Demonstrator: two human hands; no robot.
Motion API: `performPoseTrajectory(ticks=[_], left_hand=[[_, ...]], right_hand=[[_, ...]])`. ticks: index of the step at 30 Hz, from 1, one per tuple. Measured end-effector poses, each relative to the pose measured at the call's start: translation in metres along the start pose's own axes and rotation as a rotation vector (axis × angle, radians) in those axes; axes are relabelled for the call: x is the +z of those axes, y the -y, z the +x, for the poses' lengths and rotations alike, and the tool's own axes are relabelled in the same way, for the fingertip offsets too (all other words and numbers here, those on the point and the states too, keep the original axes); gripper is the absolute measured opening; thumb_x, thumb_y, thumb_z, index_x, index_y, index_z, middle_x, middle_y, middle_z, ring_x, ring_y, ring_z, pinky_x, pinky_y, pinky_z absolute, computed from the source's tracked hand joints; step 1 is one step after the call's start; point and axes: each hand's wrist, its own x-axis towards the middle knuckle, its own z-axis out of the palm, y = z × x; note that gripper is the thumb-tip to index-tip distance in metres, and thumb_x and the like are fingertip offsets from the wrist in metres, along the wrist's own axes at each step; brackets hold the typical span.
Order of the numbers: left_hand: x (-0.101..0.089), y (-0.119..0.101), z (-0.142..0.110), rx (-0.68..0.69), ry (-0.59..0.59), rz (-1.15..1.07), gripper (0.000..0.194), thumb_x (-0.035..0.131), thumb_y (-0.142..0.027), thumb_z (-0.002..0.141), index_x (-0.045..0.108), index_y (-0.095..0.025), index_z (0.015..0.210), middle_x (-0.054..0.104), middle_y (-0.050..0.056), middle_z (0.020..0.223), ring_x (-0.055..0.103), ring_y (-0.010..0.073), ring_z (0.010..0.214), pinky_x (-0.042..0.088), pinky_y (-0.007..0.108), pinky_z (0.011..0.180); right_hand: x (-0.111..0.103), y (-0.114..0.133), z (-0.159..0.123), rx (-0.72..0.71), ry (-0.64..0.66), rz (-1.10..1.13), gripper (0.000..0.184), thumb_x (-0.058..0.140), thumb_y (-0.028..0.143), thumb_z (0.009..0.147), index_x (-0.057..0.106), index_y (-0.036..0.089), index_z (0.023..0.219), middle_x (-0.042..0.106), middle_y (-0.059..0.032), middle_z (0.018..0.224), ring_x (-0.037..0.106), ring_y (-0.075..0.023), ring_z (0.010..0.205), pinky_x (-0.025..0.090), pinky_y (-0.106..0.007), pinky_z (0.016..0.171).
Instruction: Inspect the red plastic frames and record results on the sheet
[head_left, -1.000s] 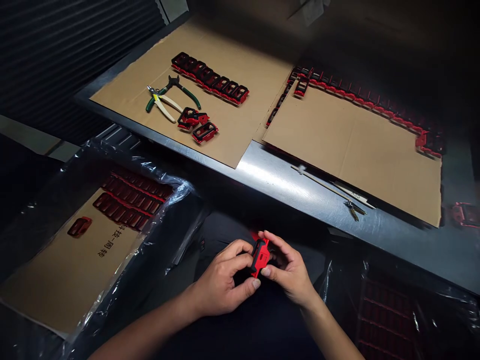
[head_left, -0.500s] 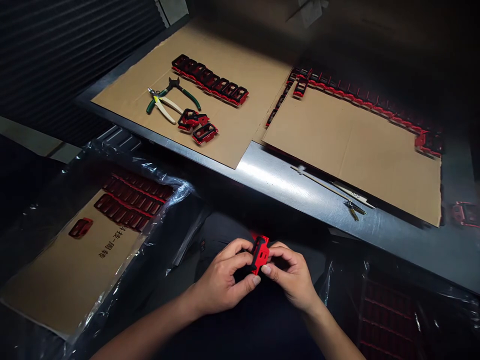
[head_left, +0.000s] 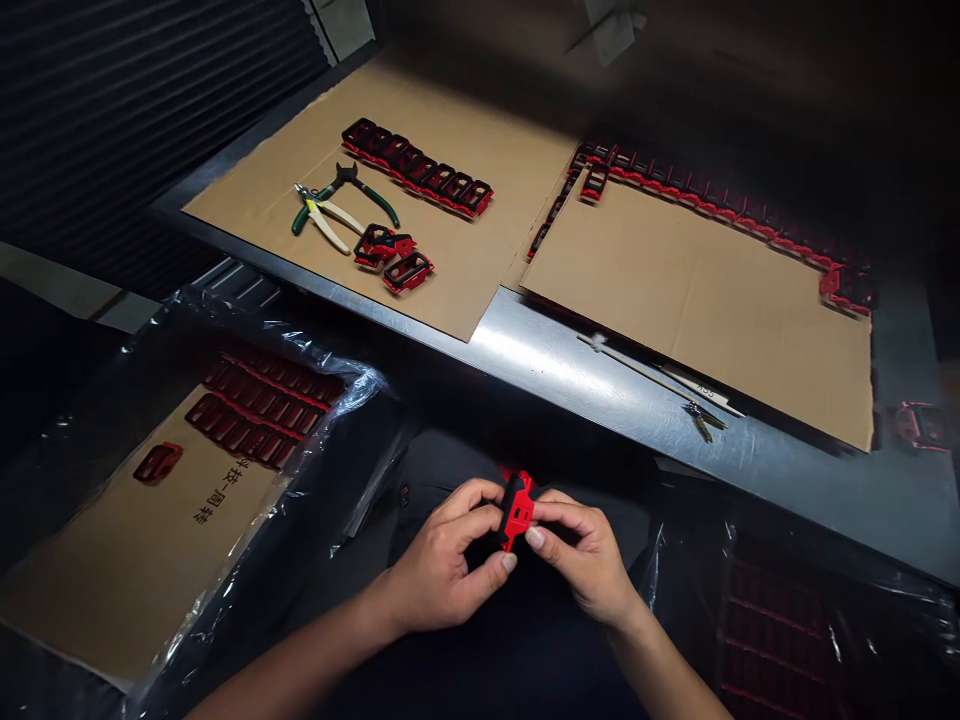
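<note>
At lower centre we pinched the small red-and-black plastic clip (head_left: 517, 509) between left hand (head_left: 442, 570) and right hand (head_left: 589, 560), its long axis upright.

Left hand (head_left: 442, 570) and right hand (head_left: 589, 560) meet, fingers pinched, seemingly gripping.

On the surface (head_left: 570, 375) lie 2 cardboard sheets; pliers (head_left: 334, 200) and a row of clips (head_left: 416, 178) rest on the left sheet (head_left: 465, 260), a clip border (head_left: 720, 205) on the right sheet (head_left: 712, 290).
</note>
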Motion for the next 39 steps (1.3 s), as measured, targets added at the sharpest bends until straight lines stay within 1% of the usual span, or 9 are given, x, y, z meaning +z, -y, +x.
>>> performPoseTrajectory(ticks=[6,11,14,21,25,30,33,35,39], left_hand=[[0.0,0.0,0.0,0.034,-0.018,0.03,0.013,0.058,-0.02,0.086,0.067,-0.016,0.095,0.059,0.008,0.106,0.061,0.0194,0.099,0.053,0.031,0.086],[0.0,-0.002,0.0,0.053,-0.032,0.052,0.011,0.058,-0.018,0.085,0.066,-0.016,0.092,0.059,0.007,0.103,0.061,0.0186,0.096,0.054,0.03,0.085],[0.0,-0.001,0.0,0.064,-0.041,0.068,0.012,0.057,-0.018,0.084,0.066,-0.016,0.092,0.059,0.008,0.103,0.061,0.0191,0.096,0.054,0.03,0.084],[-0.001,-0.001,0.003,0.114,-0.067,0.137,0.016,0.055,-0.015,0.081,0.066,-0.016,0.092,0.061,0.008,0.102,0.061,0.0204,0.096,0.055,0.033,0.085],[-0.002,-0.002,0.003,0.126,-0.079,0.157,0.016,0.054,-0.014,0.08,0.065,-0.016,0.092,0.061,0.008,0.102,0.061,0.0202,0.096,0.054,0.033,0.086],[-0.003,0.001,0.002,0.081,-0.071,0.142,0.016,0.057,-0.015,0.08,0.064,-0.017,0.094,0.059,0.009,0.107,0.061,0.0204,0.1,0.054,0.031,0.088],[-0.004,0.002,0.002,0.027,-0.056,0.082,0.021,0.058,-0.017,0.08,0.064,-0.018,0.1,0.059,0.008,0.11,0.062,0.02,0.102,0.053,0.031,0.09],[-0.005,0.002,0.003,-0.014,-0.048,0.024,0.024,0.058,-0.019,0.08,0.065,-0.019,0.104,0.06,0.007,0.112,0.062,0.0194,0.103,0.052,0.031,0.091],[-0.008,-0.005,0.007,-0.087,-0.008,-0.061,0.025,0.058,-0.019,0.079,0.066,-0.021,0.103,0.062,0.006,0.116,0.062,0.0198,0.106,0.05,0.033,0.096]], right_hand=[[0.0,-0.002,0.0,-0.022,0.008,0.049,0.017,0.072,0.037,0.086,0.08,0.03,0.099,0.072,-0.0024,0.082,0.063,-0.0166,0.074,0.05,-0.029,0.069],[0.001,0.001,0.0,0.038,0.001,0.102,0.018,0.075,0.038,0.083,0.081,0.028,0.097,0.071,-0.0013,0.077,0.061,-0.0131,0.066,0.049,-0.025,0.063],[0.002,0.003,0.001,0.061,-0.008,0.1,0.016,0.077,0.037,0.082,0.081,0.027,0.094,0.072,-0.0008,0.075,0.062,-0.013,0.067,0.05,-0.025,0.066],[0.005,0.007,0.004,0.115,-0.023,0.116,0.013,0.08,0.034,0.079,0.082,0.028,0.091,0.077,-0.0003,0.079,0.067,-0.013,0.07,0.052,-0.023,0.07],[0.007,0.009,0.005,0.101,-0.029,0.094,0.011,0.078,0.033,0.081,0.082,0.028,0.089,0.079,-0.0005,0.08,0.069,-0.014,0.071,0.053,-0.023,0.072],[0.006,0.011,0.003,0.013,-0.067,0.001,0.009,0.076,0.032,0.083,0.081,0.026,0.086,0.077,-0.0009,0.077,0.068,-0.0146,0.07,0.054,-0.023,0.068],[0.006,0.01,0.001,-0.068,-0.079,-0.08,0.007,0.075,0.028,0.085,0.08,0.026,0.086,0.076,-0.0008,0.076,0.068,-0.0144,0.069,0.054,-0.023,0.066],[0.007,0.009,-0.001,-0.147,-0.085,-0.128,0.008,0.073,0.023,0.086,0.08,0.027,0.089,0.076,-0.0007,0.078,0.069,-0.0147,0.07,0.055,-0.024,0.067],[0.007,0.005,-0.003,-0.391,-0.071,-0.296,0.023,0.068,0.011,0.088,0.077,0.028,0.101,0.076,-0.0019,0.083,0.069,-0.0164,0.073,0.055,-0.029,0.069]])
